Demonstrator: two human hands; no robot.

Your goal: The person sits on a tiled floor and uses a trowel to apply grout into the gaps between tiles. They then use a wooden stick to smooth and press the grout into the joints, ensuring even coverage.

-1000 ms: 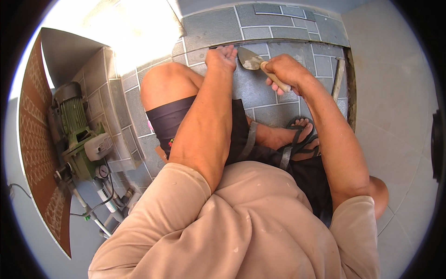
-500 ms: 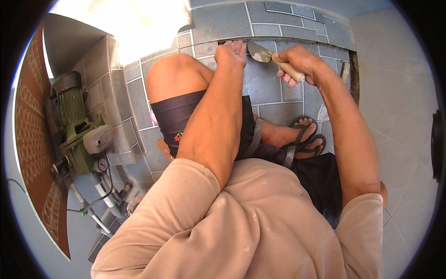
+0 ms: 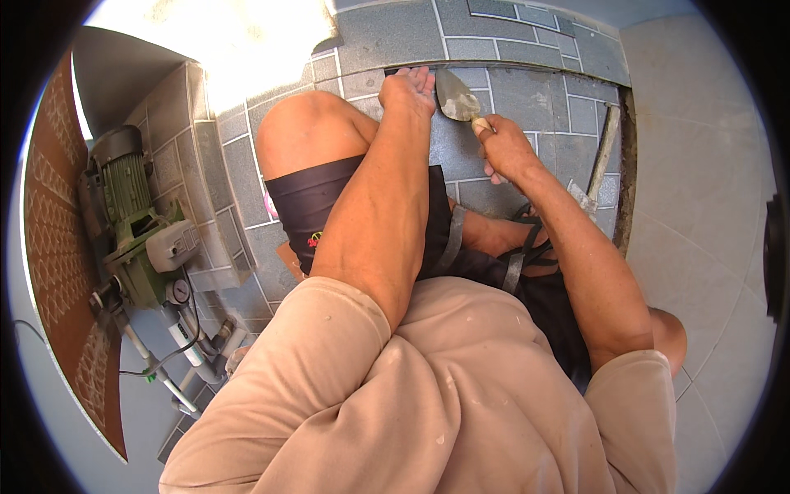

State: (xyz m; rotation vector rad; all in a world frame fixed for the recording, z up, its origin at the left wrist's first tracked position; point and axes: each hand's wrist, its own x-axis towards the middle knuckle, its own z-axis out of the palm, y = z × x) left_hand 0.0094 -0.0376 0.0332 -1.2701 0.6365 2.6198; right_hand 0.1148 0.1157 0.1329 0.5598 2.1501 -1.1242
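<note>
1. The trowel (image 3: 457,100) is gripped by its handle in the right hand (image 3: 505,150), with the fingers closed round it.
2. Its blade (image 3: 449,86) is held over the grey tiled floor (image 3: 527,95); whether the tiles are touched cannot be told.
3. Pale residue (image 3: 463,105) is carried on the blade.
4. The left hand (image 3: 408,92) is held just left of the blade, palm partly upturned, fingers loosely extended.
5. A stick (image 3: 606,146) is laid on the tiles at right.
6. A green pump (image 3: 136,214) is set beside a low tiled wall (image 3: 177,156).
</note>
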